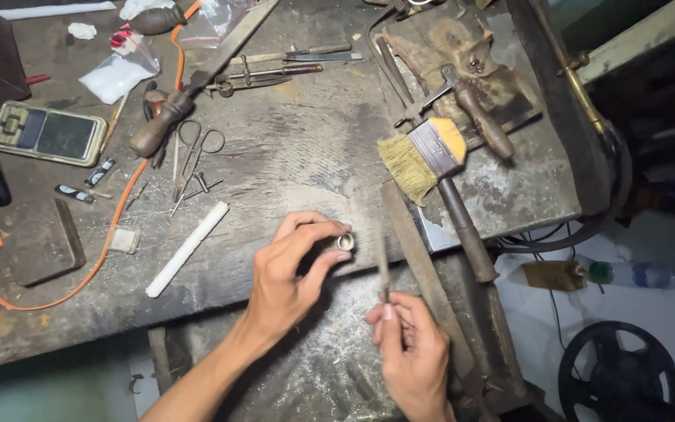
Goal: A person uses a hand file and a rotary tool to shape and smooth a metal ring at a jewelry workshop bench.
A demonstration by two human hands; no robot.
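Observation:
My left hand (294,270) pinches a small silver ring (345,241) between thumb and fingertips, just over the near edge of the worn grey workbench (298,148). To its right, my right hand (408,348) grips a thin metal file (383,266) that points upward, its tip a little right of the ring. The file looks blurred. Ring and file are close but I cannot tell if they touch.
A flat brush with yellow bristles (423,156) and a long dark file (431,281) lie right of my hands. A white stick (187,248), scissors (193,156), an orange cord (111,227), a pocket scale (47,133) and wooden-handled tools (162,121) lie to the left.

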